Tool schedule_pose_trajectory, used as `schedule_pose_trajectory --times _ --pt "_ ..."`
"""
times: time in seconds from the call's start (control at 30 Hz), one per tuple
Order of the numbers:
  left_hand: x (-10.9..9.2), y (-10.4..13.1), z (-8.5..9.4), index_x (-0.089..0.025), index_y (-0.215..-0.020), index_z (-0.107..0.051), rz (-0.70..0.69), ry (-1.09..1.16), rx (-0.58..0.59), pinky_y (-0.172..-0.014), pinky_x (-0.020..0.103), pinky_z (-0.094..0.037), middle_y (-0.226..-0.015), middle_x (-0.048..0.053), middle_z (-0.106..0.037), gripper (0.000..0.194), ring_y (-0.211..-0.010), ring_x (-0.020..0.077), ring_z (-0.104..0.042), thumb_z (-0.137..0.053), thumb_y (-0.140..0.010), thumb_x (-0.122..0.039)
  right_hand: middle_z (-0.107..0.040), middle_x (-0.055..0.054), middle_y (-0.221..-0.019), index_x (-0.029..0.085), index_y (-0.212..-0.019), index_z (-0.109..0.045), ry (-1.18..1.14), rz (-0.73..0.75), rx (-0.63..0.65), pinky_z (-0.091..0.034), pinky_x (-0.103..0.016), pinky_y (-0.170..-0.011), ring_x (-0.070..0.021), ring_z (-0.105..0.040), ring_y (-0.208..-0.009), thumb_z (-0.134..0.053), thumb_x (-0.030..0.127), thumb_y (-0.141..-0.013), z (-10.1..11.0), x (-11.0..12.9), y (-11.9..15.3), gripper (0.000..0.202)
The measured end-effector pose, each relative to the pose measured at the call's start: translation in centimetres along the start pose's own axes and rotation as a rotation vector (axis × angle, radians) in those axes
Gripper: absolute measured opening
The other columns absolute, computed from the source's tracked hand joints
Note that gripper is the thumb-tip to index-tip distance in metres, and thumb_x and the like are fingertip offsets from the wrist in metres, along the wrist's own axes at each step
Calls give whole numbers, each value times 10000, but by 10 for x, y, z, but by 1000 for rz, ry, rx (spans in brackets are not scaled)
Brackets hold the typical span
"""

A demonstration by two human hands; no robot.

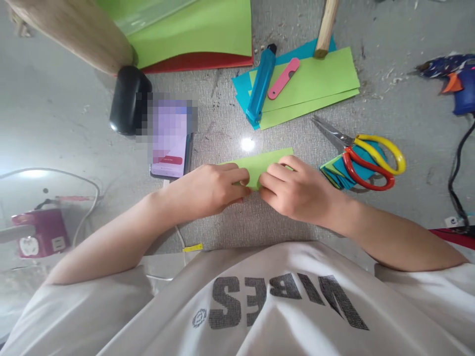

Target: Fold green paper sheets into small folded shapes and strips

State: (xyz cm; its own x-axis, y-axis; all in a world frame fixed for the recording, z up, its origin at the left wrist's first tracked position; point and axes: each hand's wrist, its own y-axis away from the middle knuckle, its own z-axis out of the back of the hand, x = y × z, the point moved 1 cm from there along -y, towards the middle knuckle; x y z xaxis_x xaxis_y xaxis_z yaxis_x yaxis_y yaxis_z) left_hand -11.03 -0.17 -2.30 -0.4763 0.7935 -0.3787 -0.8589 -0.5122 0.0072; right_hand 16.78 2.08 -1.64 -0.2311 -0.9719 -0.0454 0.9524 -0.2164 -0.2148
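Observation:
A green paper strip (pixel 256 165) lies across the middle of the grey table, its near edge between my two hands. My left hand (pixel 222 185) has its fingers curled on the strip's left part. At the right part, my right hand (pixel 289 185) is closed on the paper with bent fingers. The fingertips of both hands are partly hidden. To the right, scissors with red and yellow handles (pixel 371 160) rest on a small stack of blue and green paper pieces (pixel 336 170).
Beyond the hands, a blue cutter (pixel 261 84) and a pink tool (pixel 284 79) lie on green sheets (pixel 315 84). A phone (pixel 168 143) and black case (pixel 129 101) sit left, a glue gun (pixel 452 79) far right, a purple socket block (pixel 42 232) far left.

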Motion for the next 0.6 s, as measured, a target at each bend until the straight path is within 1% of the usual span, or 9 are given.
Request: schedule_pose_trajectory --times 0.1,0.2,0.3,0.4,0.47,0.6 --pt "-1 -1 2 -203 -944 -813 -5 -48 33 -756 347 -572 -1145 82 -844 388 -936 223 -755 -614 -1273 -150 -684 -42 -848 233 -863 -779 -1 -12 52 -361 -442 -882 -266 -413 -848 -498 -39 -1202 -2 3 0 518" --pt "-7 0 6 -202 -894 -768 -30 -125 31 -708 361 -549 -1111 80 -832 401 -912 227 -739 -619 -1254 -109 -676 -37 -820 229 -835 -749 2 -37 56 -358 -432 -851 -253 -419 -808 -544 -68 -1154 -4 4 1 482" --pt "-15 1 10 -202 -874 -735 -34 -235 26 -644 370 -500 -1003 60 -780 412 -840 219 -689 -584 -1199 0 -672 -34 -809 221 -858 -754 -12 -57 47 -337 -424 -809 -247 -432 -801 -566 -56 -1163 -6 4 0 453" --pt "-19 1 10 -203 -872 -718 -25 -359 -10 -586 368 -449 -895 39 -715 453 -765 216 -633 -512 -1135 103 -684 -35 -813 219 -875 -770 -52 -77 69 -310 -426 -791 -246 -425 -800 -536 -39 -1198 -8 3 -2 475" --pt "-19 0 9 -202 -880 -718 -21 -413 -37 -571 361 -446 -878 39 -705 456 -760 221 -630 -500 -1116 122 -688 -38 -813 217 -867 -769 -68 -96 79 -296 -428 -786 -247 -420 -801 -518 -49 -1200 -10 2 -3 494" --pt "-13 -1 7 -199 -887 -731 -8 -437 -71 -591 362 -487 -889 52 -724 428 -778 232 -657 -521 -1131 84 -693 -45 -809 212 -849 -764 -44 -113 72 -292 -427 -783 -248 -421 -801 -506 -75 -1184 -13 -1 -4 511"
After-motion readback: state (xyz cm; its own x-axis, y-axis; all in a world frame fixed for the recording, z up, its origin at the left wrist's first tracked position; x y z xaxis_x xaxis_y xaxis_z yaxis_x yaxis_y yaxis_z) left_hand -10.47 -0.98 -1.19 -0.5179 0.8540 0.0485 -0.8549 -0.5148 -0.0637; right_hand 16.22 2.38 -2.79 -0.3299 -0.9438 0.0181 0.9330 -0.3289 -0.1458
